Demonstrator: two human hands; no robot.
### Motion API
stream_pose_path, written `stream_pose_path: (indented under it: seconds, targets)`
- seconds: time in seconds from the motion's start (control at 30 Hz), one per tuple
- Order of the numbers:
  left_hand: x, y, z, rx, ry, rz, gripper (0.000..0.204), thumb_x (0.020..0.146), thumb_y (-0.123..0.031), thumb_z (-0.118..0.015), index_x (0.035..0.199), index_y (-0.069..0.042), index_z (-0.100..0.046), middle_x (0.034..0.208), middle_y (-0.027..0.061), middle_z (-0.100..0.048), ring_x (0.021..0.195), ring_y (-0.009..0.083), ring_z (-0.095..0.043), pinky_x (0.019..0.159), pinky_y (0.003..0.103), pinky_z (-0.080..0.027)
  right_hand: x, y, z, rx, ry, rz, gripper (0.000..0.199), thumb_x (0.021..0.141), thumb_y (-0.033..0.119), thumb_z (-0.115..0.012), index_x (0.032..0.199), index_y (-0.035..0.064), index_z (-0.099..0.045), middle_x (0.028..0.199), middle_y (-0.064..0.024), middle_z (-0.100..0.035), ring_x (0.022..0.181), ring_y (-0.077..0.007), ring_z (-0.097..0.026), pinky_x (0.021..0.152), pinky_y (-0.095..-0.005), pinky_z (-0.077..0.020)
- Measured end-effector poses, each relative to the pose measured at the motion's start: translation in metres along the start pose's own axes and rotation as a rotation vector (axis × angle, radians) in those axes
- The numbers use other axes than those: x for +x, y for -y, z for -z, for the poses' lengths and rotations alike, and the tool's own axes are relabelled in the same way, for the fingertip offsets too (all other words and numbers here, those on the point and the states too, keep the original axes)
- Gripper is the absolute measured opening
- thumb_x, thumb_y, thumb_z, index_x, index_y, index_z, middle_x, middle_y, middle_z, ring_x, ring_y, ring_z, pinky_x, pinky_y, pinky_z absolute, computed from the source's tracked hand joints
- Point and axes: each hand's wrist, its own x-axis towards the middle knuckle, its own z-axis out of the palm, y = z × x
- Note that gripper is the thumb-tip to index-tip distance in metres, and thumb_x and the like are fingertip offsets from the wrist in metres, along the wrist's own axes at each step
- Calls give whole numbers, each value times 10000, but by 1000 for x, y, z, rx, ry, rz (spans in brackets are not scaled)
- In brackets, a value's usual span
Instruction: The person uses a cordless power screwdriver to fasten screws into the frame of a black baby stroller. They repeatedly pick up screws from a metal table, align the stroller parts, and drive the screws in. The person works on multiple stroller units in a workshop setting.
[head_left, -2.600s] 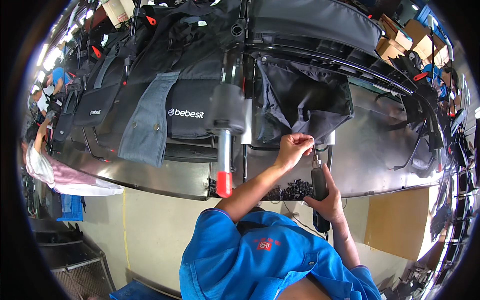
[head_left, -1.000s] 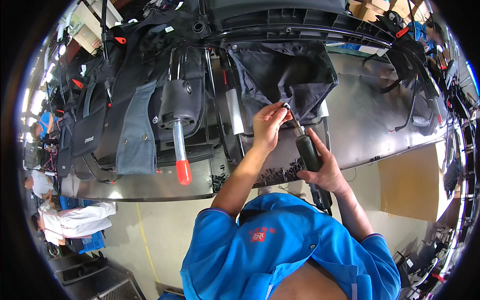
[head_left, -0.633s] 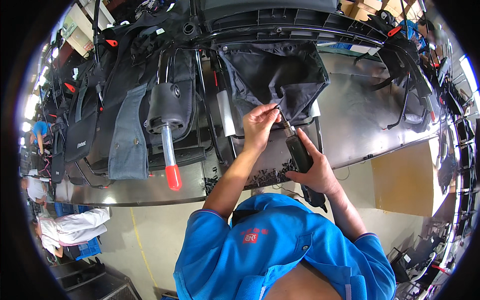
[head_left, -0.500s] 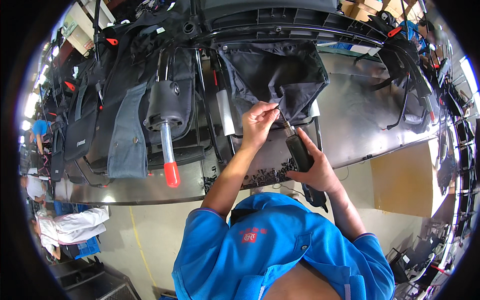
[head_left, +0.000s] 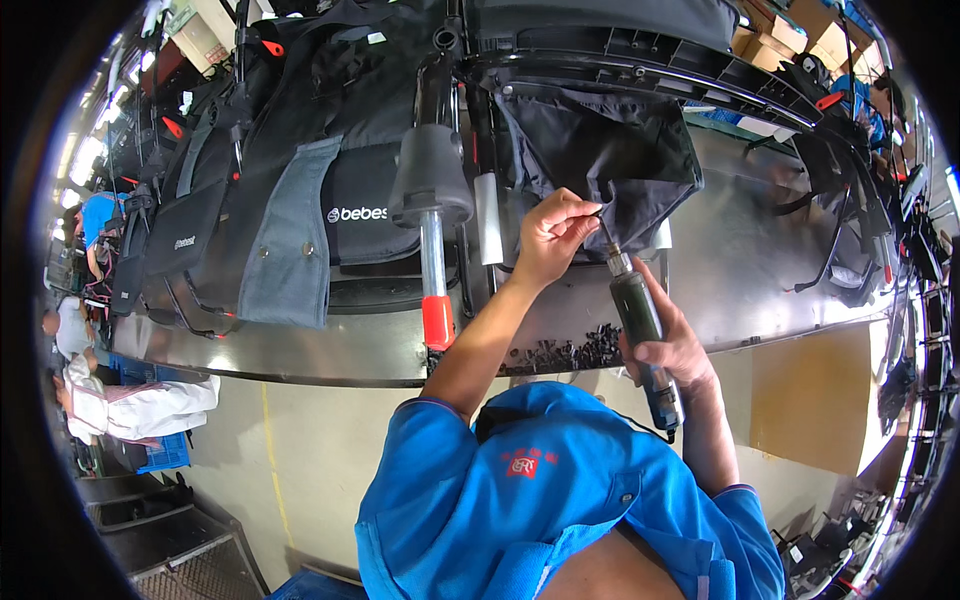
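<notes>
My right hand (head_left: 682,352) is wrapped around a dark electric screwdriver (head_left: 638,305), whose thin bit points up and away to the left. At the bit's tip, my left hand (head_left: 554,238) pinches a small dark piece, too tiny to make out as a screw or another fastener. Just beyond both hands hangs a black fabric basket (head_left: 650,140) on a black tube frame, under a curved black plastic bar (head_left: 640,75). A silver sleeve (head_left: 488,218) covers a frame tube left of my left hand. Beside my left forearm sits a clear tube with a red cap (head_left: 438,322).
Small black parts (head_left: 572,354) lie heaped at the metal table's (head_left: 740,270) near edge. Grey straps (head_left: 290,240) and black stroller-like frames crowd the left. Another folded frame (head_left: 840,180) stands right, near a tan board (head_left: 800,400). Co-workers (head_left: 100,220) are at far left.
The view has shifted, so the table's things appear farther right. The red-capped tube has moved right, closer to my left arm. My right fingers have closed more around the screwdriver; the left pinch stays at its tip.
</notes>
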Motion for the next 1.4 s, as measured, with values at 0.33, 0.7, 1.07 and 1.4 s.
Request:
stream_pose_path:
  seconds: [0.33, 0.7, 1.07, 1.4]
  targets:
    - [15, -12, 15, 69, 200, -47, 300, 858, -2, -718, 1151, -14, -654, 1045, 40, -528, 927, 134, -547, 846, 267, -473, 21, -20, -10, -748, -195, 274, 1112, 670, 59, -831, 1565, 58, -170, 1306, -124, -552, 1170, -173, -537, 1019, -310, -435]
    - [52, 68, 61, 820, -407, -184, 316, 970, -258, -558, 1112, 8, -653, 1167, 209, -644, 1072, 364, -622, 940, 423, -472, 31, -23, -16, -455, -272, 277, 1261, 688, 275, -897, 1568, 67, -19, 755, -62, -606, 612, -138, -617, 542, -264, -518]
    - [120, 132, 141, 681, -878, -78, 644, 1015, -500, -368, 1200, 74, -596, 1200, 345, -581, 1131, 488, -551, 1000, 489, -412, 51, -39, 12, -614, -141, 458, 1242, 727, 329, -846, 1556, 53, 38, 738, -83, -568, 530, -163, -578, 458, -262, -493]
    - [138, 114, 138, -332, -753, -3, 384, 954, -318, -622, 1199, -23, -653, 1190, 115, -657, 1110, 230, -581, 1009, 332, -408, 61, -32, -27, -491, -295, 279, 1240, 722, 278, -850, 1560, 72, 41, 727, -101, -582, 570, -179, -598, 482, -288, -522]
